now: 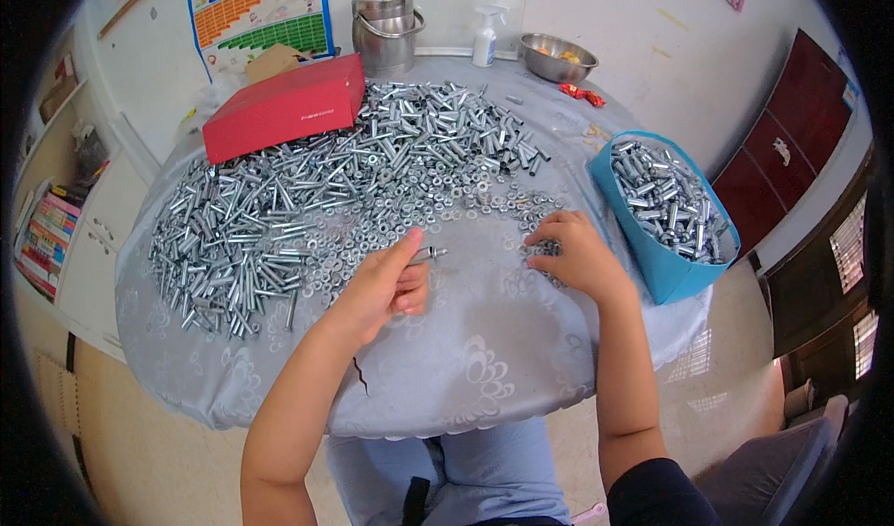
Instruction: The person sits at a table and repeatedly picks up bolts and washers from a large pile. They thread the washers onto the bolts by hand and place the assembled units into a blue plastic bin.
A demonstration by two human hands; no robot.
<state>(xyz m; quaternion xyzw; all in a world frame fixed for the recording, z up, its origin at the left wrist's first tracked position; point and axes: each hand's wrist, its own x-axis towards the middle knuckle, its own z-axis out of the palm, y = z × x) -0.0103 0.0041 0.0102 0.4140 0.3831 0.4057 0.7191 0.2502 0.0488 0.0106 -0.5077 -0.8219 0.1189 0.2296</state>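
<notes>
My left hand (385, 286) is closed around a silver expansion bolt (430, 255), with the thumb up along it. The bolt's tip points right, past the fingers. To the right, my right hand (579, 254) reaches down to a small heap of washers and nuts (529, 211), its thumb and fingers apart; whether a fingertip touches a piece is too small to tell. A broad heap of metal sleeves and bolts (242, 237) spreads over the left and back of the table. Loose nuts and washers (410, 191) lie along its near side.
A blue fabric bin (666, 279) full of assembled bolts stands at the table's right edge. Behind the heap are a red box (284, 112), a metal pail (384, 47), a spray bottle (485, 37) and a steel bowl (540, 62). A patterned grey cloth (447, 358) covers the table.
</notes>
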